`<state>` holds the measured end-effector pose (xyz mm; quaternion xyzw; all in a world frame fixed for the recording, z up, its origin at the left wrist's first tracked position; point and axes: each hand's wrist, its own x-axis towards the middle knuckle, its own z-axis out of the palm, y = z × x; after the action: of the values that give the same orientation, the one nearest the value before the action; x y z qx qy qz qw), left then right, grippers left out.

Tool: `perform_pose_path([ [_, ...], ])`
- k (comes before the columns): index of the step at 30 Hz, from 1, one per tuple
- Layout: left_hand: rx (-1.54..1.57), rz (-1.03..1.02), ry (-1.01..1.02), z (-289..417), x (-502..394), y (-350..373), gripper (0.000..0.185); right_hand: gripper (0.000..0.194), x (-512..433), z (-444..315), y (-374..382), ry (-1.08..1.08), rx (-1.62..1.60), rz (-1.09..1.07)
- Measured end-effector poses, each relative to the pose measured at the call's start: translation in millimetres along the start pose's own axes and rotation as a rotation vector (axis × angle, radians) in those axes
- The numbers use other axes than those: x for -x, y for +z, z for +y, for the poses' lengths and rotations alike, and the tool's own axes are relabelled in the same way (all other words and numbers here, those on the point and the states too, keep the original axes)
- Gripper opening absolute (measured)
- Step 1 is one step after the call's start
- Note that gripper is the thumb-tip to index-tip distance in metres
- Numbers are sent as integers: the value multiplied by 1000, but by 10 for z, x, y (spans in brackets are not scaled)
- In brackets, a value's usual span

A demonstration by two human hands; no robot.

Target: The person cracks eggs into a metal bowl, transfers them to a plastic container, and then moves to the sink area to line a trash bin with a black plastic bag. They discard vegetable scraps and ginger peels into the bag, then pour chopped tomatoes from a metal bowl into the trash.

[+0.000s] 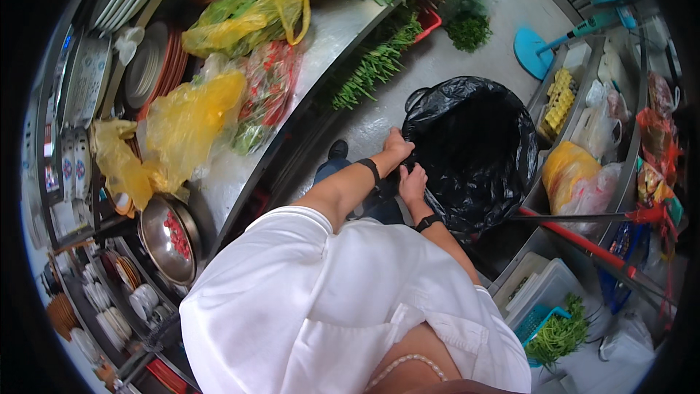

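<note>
A large round bin lined with a black plastic bag (476, 148) stands on the floor before me, its mouth facing up. At the bin's near left rim, my left hand (399, 148) grips the edge of the black bag. Just below it, my right hand (413, 181) is on the same rim with its fingers on the plastic. The two hands are close together. A looped handle (415, 99) sticks out at the bin's upper left. The inside of the bin is too dark to make out its contents.
Left, a steel counter (328, 16) bears yellow plastic bags (191, 131) and a steel bowl (164, 238) with red pieces. Green vegetables (377, 65) lie beneath its edge. Right are shelves with a yellow tray (559, 98), a red pole (590, 246) and a blue basket (538, 323) of greens.
</note>
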<state>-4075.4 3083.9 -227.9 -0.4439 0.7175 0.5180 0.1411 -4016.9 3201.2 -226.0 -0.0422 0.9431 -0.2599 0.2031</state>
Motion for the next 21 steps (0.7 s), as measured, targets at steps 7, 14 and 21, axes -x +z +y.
perform_pose_path([
  [7, -270, -22, 586, 135, 268, -1266, 75, 45, -156, -344, -530, 39, 269, -298],
  [14, -762, 904, 827, 164, 812, -3582, 79, 37, -292, -1503, -708, -567, 237, -86],
  [21, -704, 760, 149, -876, 1060, -4552, 50, 42, -200, -3482, -279, -1101, -55, -155],
])
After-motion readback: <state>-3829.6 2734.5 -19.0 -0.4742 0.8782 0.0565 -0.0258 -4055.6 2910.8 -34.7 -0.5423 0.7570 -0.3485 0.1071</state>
